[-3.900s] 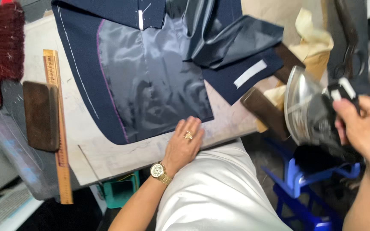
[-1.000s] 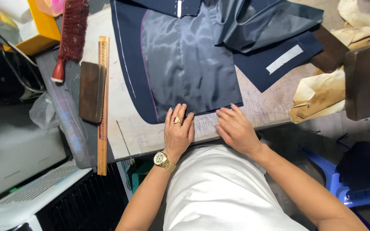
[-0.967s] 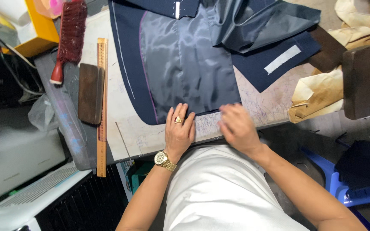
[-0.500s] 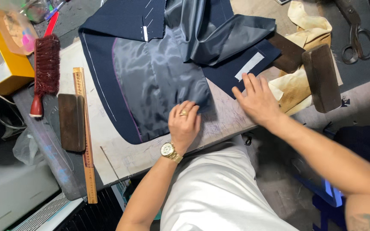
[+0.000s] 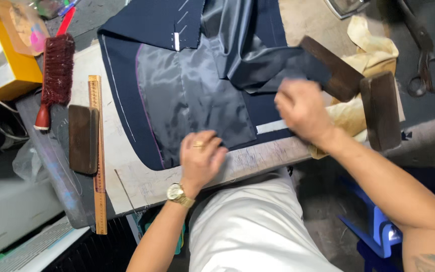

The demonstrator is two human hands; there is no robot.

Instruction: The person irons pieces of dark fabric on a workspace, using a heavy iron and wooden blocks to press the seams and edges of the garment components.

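Observation:
A navy garment panel [image 5: 127, 85] with grey satin lining [image 5: 187, 95] lies spread on the chalk-marked work table [image 5: 137, 176]. My left hand [image 5: 200, 156], wearing a ring and a gold watch, rests with curled fingers on the panel's near hem at the table's front edge. My right hand [image 5: 300, 108], blurred, is closed over a smaller navy fabric piece [image 5: 270, 111] that bears a white strip [image 5: 273, 126], just right of the lining. A loose fold of lining [image 5: 258, 65] lies behind it.
At the left are a wooden ruler [image 5: 96, 151], a dark wooden block [image 5: 82, 138], a red brush [image 5: 56, 75] and a yellow box [image 5: 11, 55]. Two wooden blocks [image 5: 381, 108], beige cloth [image 5: 371, 45] and scissors [image 5: 424, 60] lie to the right. A blue stool [image 5: 378, 231] stands below.
My right hand has closed on the small navy piece and drawn it nearer, so the white strip now lies close to the table's edge. My left hand slid left along the hem.

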